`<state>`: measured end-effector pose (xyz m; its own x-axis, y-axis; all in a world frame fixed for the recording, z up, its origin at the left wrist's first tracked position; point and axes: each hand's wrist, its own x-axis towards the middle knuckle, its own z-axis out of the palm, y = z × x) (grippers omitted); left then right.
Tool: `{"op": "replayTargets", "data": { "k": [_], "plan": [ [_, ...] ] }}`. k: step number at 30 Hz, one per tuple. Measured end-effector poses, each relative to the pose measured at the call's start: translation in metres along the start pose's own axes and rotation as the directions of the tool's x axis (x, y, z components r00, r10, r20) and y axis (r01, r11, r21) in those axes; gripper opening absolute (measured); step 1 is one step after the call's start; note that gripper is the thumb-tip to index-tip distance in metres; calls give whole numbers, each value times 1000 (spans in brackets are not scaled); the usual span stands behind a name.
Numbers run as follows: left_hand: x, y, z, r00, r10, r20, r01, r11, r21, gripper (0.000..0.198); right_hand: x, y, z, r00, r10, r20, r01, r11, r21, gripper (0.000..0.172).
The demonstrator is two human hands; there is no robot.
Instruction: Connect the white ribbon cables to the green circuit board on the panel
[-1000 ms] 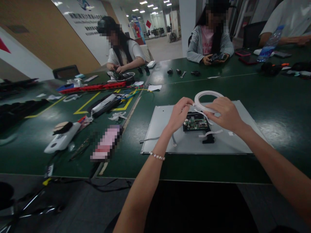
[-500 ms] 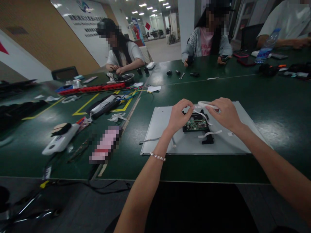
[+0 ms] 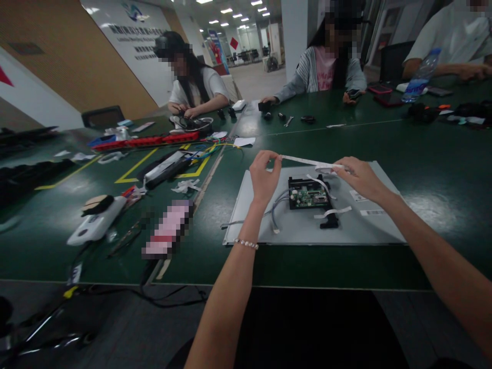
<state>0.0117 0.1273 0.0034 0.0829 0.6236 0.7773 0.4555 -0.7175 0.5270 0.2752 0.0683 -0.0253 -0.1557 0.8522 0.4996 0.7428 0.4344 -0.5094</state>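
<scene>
A white strip of tape [image 3: 300,161] is stretched between my two hands above the far edge of a grey flat panel [image 3: 253,205]. My left hand [image 3: 265,174] pinches its free end between thumb and fingertips. In my right hand [image 3: 360,177] is the roll of tape [image 3: 325,168], gripped at its side. Below them a green circuit board [image 3: 310,197] sits in a black frame on the panel. White strips [image 3: 332,212] lie across the board's right side and the black bracket [image 3: 329,224]. Grey cables [image 3: 274,209] run leftward from the board.
Left of the panel lie a phone [image 3: 169,228], a white device [image 3: 96,219], crumpled white scraps [image 3: 186,185] and a black pouch [image 3: 165,168]. A wrench [image 3: 288,121] rests farther back. Other people sit across the table; a water bottle [image 3: 421,77] stands at the right.
My left hand has moved left, away from my right hand, drawing out a length of tape. The board now shows fully. Across the table, one person's hand has reached forward with a black object.
</scene>
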Motion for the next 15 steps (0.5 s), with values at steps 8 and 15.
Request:
{"op": "replayTargets", "data": {
  "k": [8,15],
  "plan": [
    [-4,5,5,984,165,66,-170,982,85,13,1,4,2,980,100,-174,-119,988,-102,35],
    [-9,0,7,952,178,251,-245,932,268,10,-2,16,10,997,48,-54,-57,983,-177,33]
  ]
}}
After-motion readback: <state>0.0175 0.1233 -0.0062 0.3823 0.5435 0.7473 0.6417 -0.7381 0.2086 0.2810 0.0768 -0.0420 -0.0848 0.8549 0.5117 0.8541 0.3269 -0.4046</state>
